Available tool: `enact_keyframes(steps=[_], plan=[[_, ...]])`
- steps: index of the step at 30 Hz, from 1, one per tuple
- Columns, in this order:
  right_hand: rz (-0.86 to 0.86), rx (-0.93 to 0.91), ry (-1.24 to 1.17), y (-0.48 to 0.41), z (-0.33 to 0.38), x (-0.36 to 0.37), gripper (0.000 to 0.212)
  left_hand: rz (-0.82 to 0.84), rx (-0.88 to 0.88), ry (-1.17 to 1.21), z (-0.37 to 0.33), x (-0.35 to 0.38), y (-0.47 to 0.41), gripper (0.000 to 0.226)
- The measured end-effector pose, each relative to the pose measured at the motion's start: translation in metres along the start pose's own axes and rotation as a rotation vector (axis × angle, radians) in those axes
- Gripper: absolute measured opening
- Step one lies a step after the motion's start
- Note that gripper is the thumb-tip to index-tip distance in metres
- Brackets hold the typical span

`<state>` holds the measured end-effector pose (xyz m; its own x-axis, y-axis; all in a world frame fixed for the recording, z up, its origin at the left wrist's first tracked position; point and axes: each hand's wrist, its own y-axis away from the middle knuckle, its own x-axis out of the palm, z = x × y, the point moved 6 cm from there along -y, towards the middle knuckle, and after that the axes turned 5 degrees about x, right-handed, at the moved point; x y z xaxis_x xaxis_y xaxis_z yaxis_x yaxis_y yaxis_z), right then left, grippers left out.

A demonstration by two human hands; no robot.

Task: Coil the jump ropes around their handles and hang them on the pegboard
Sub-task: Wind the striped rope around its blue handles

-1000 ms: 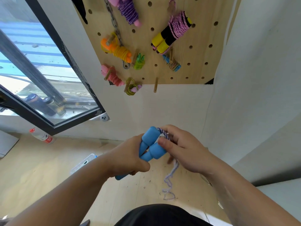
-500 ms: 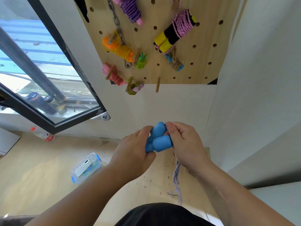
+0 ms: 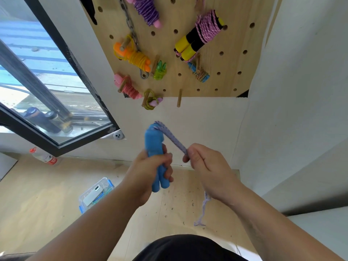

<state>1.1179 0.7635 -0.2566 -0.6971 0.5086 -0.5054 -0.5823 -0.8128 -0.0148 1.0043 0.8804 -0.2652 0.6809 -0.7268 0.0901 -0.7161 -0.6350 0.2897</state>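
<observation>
My left hand (image 3: 150, 170) grips two blue foam handles (image 3: 154, 142) held side by side and upright. A purple-and-white braided rope (image 3: 172, 137) runs from the handle tops down to my right hand (image 3: 205, 162), which pinches it taut. The loose rope end (image 3: 203, 210) dangles below my right hand toward the floor. Above on the wall is the wooden pegboard (image 3: 231, 40), with several coiled jump ropes hung on its pegs. One bare wooden peg (image 3: 179, 97) sticks out at its lower edge.
A window with a black frame (image 3: 79, 59) is at the left. On the wooden floor lie a clear plastic box (image 3: 97, 193) with blue clips and a plastic bottle (image 3: 44, 157) near the wall. White walls close in on the right.
The handles have turned upright in my left hand. My right hand has come off the handles and pulled the rope out to the right, stretching it taut.
</observation>
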Motion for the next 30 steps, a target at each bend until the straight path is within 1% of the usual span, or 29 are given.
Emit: enact_keyframes(steps=[1,3,6,9,11,13,15,16,18,20,23,26,30], plan=[[0.024,-0.018,0.077,0.003,0.001,0.003,0.034,-0.012,-0.023,0.167,-0.001,-0.001,-0.001,0.011],[0.074,-0.041,0.191,0.008,0.006,0.013,0.040,-0.006,-0.044,0.370,-0.004,0.000,-0.003,0.013],[0.114,-0.077,0.280,0.014,0.020,0.025,0.043,-0.006,-0.049,0.510,-0.005,0.008,-0.002,0.016],[0.129,-0.102,0.317,0.018,0.030,0.030,0.029,0.015,0.002,0.644,-0.009,0.016,0.000,0.018],[0.124,-0.120,0.351,0.020,0.032,0.031,0.034,0.034,0.019,0.709,-0.011,0.019,0.002,0.021],[0.114,-0.130,0.357,0.021,0.033,0.032,0.040,0.051,0.030,0.716,-0.012,0.020,0.003,0.021],[0.089,-0.165,0.370,0.023,0.034,0.033,0.044,0.026,0.039,0.665,-0.011,0.018,0.003,0.013],[0.075,-0.187,0.391,0.024,0.035,0.034,0.044,0.004,0.049,0.627,-0.012,0.017,0.003,0.014],[0.074,-0.195,0.427,0.025,0.036,0.034,0.040,-0.037,0.073,0.570,-0.013,0.014,0.004,0.022],[0.093,-0.165,0.426,0.024,0.033,0.035,0.034,-0.077,0.083,0.569,-0.014,0.012,0.005,0.022],[0.143,-0.061,0.387,0.021,0.018,0.036,0.037,-0.118,0.097,0.614,-0.014,0.005,0.008,0.022],[0.234,0.058,0.247,0.024,-0.002,0.041,0.045,-0.109,0.168,0.568,-0.019,-0.003,0.010,0.016],[0.351,0.042,0.181,0.034,-0.009,0.049,0.041,-0.098,0.200,0.504,-0.020,-0.005,0.015,0.016]])
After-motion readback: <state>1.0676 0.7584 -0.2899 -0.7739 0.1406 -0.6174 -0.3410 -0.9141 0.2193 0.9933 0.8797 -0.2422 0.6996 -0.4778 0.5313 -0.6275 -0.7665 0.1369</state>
